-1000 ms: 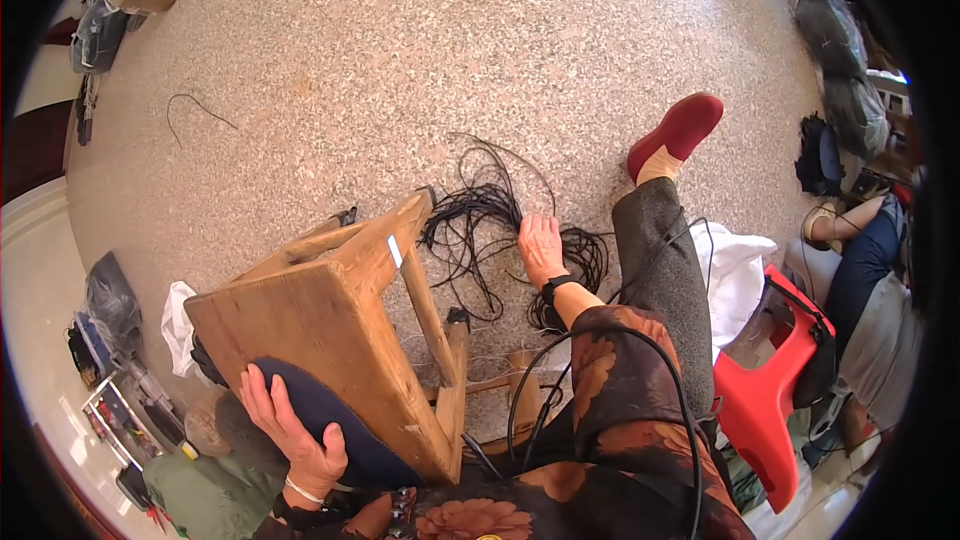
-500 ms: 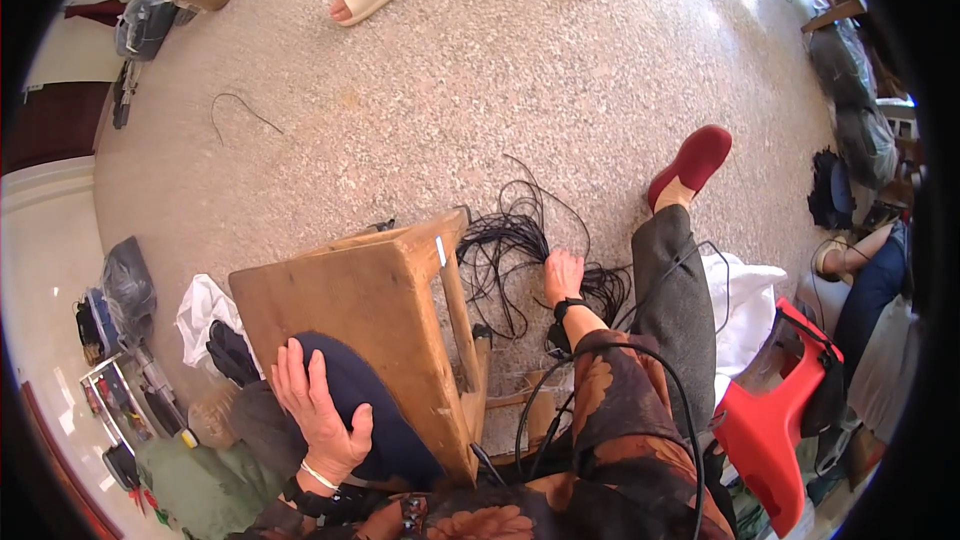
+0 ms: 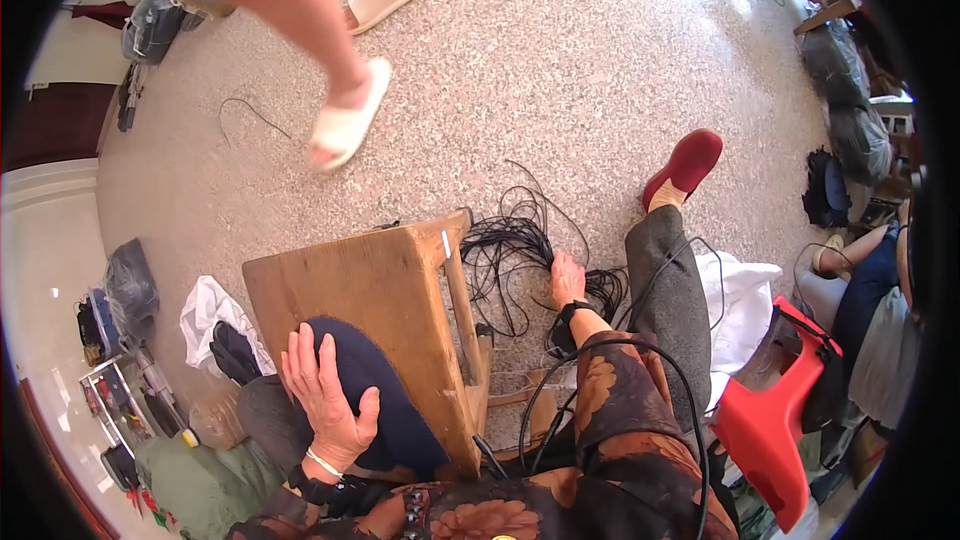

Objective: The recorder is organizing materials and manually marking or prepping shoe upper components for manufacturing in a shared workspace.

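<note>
1. Since a moment ago, a passer-by in pale slippers [image 3: 345, 125] has stepped much nearer and now strides across the floor beyond the wooden stool [image 3: 385, 305]; the view has also dipped, so the stool sits closer and lower.
2. Speckled stone floor [image 3: 560, 60] fills most of the view, lit brightly on the far side of the stool. It is hard and smooth, so loose cord slides freely on it.
3. Right of the stool, the wearer's grey-trousered leg [image 3: 675, 285] stretches out to a red shoe [image 3: 685, 165]. Further right stand a red plastic stool [image 3: 770, 430] and a white cloth [image 3: 740, 300].
4. Tipped on its side, the wooden stool has its legs pointing right toward the cords. A dark blue cushion [image 3: 375, 400] lies against its near face.
5. Just right of the stool's legs, a tangle of thin black cords [image 3: 510, 250] spreads on the floor.
6. Resting on the cushion, the left hand [image 3: 330, 400] lies flat with fingers spread, gripping nothing.
7. Right of the stool, the right hand [image 3: 567, 280] reaches down into the cords; its fingers are curled among the strands, though whether they pinch any I cannot tell.
8. Judged from this, drawing out one strand slowly, away from the stool's legs, would avoid snagging.
9. Left of the stool lie bags and clutter [image 3: 130, 285].
</note>
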The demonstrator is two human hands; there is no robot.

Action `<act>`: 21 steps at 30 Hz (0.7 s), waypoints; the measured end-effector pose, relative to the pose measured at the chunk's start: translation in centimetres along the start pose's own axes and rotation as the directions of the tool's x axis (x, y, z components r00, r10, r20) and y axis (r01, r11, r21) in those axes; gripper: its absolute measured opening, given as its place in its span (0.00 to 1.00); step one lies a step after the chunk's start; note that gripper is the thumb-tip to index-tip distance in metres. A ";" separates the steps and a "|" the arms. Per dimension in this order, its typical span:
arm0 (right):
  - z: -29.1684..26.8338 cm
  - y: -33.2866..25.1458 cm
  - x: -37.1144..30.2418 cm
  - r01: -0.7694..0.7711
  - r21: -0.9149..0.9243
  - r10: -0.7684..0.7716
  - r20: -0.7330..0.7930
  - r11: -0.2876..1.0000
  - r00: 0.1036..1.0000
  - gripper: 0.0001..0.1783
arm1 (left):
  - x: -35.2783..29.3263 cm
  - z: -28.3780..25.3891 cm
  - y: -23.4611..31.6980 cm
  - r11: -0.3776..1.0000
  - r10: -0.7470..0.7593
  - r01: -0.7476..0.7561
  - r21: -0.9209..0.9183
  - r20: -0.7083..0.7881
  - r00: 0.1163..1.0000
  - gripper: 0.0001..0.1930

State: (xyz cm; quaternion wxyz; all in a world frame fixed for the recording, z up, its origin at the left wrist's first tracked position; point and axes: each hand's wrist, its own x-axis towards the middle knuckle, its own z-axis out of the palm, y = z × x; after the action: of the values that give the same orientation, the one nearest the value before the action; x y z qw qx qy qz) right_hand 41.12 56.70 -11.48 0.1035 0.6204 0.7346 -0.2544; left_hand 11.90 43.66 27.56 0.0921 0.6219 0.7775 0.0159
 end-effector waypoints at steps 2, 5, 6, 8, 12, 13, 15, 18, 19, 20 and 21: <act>-0.1 -0.2 0.5 0.019 -0.105 -0.010 0.085 0.994 0.996 0.12 | 0.1 0.2 0.0 1.000 0.014 -0.014 0.010 0.000 1.000 0.38; 0.5 -1.4 -0.6 0.067 -0.250 -0.035 0.132 0.966 0.991 0.09 | -0.1 -0.1 -0.1 1.000 0.011 -0.010 0.011 -0.009 1.000 0.38; 0.9 -1.5 -0.7 0.112 -0.275 -0.088 0.097 0.955 0.991 0.08 | -0.1 0.0 -0.1 1.000 0.008 -0.008 0.009 -0.001 1.000 0.38; 1.3 -1.2 -0.8 0.147 -0.318 -0.139 0.048 0.937 0.989 0.07 | -0.2 0.1 -0.3 1.000 0.002 -0.002 -0.007 -0.021 1.000 0.39; 1.5 -1.3 -0.6 0.105 -0.302 -0.082 0.087 0.947 0.993 0.08 | 0.0 0.2 -0.2 1.000 -0.001 0.000 -0.005 -0.016 1.000 0.39; 1.3 -1.3 -0.5 0.122 -0.285 -0.090 0.123 0.951 0.988 0.09 | 0.0 0.2 -0.2 1.000 0.011 -0.011 0.002 -0.010 1.000 0.39; 0.8 -1.3 -0.7 0.139 -0.267 -0.099 0.158 0.954 0.982 0.10 | 0.0 0.2 -0.3 1.000 0.022 -0.022 0.010 -0.005 1.000 0.38; 0.0 -1.3 -1.1 0.149 -0.249 -0.119 0.131 0.957 0.984 0.10 | -0.1 0.3 -0.3 1.000 0.003 -0.003 -0.008 -0.020 1.000 0.39; -0.3 -1.2 -1.1 0.115 -0.179 -0.098 0.103 0.977 0.990 0.11 | -0.1 0.2 -0.3 1.000 0.005 -0.005 -0.010 -0.023 1.000 0.39; -0.7 -1.1 -1.1 0.082 -0.107 -0.074 0.075 0.991 0.994 0.13 | -0.1 0.1 -0.3 1.000 0.006 -0.006 -0.013 -0.027 1.000 0.39; -1.0 -0.6 -1.0 0.081 -0.115 -0.073 0.076 0.990 0.994 0.13 | -0.2 0.1 -0.2 1.000 0.004 -0.004 -0.020 -0.026 1.000 0.39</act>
State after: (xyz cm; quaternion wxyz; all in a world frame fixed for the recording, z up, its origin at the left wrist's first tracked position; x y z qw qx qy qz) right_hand 40.86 56.29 -10.06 0.1563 0.5748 0.7675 -0.2367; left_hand 11.73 43.45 27.42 0.0881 0.6222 0.7772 0.0321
